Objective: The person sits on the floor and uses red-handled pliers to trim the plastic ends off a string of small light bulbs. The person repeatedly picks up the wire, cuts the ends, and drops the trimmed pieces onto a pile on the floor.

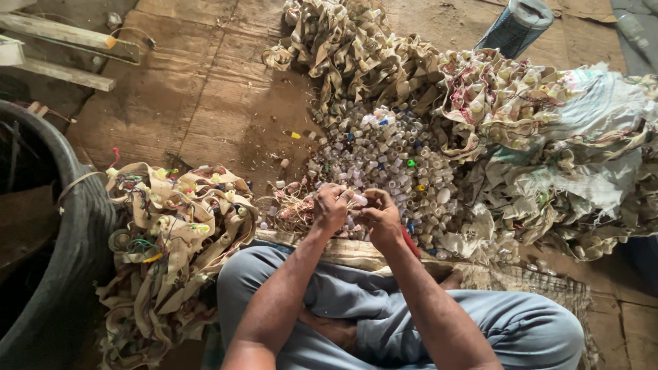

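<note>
Landmark: heap of small plastic caps (387, 161) mid-floor, mostly off-white, a few blue, green and yellow ones mixed in.

Far left of heap: dark rubber tyre (65, 260), curved wall only in view. Wooden battens (65, 51) above it, at the top-left corner.

Left of heap, beside the tyre: bundle of tan strips (171, 240) with coloured wires and pale sockets tangled in.

Just below-left of heap: loose tangle of thin wires (291, 205) on the cardboard floor (205, 89).

At heap's near edge: left hand (330, 207) and right hand (379, 214), close together, fingers curled tight on a small white piece (360, 199) pinched between them. Piece too small to identify further. Person sits cross-legged in grey trousers (521, 322) right below.

Above heap: second pile of tan strips (349, 41).

Right of heap: torn woven sacks (582, 137), whitish-grey with faded teal print, strips spilling out. No labels legible.

Upper right of heap: dark mesh-patterned cylinder (514, 27), lying tilted.
</note>
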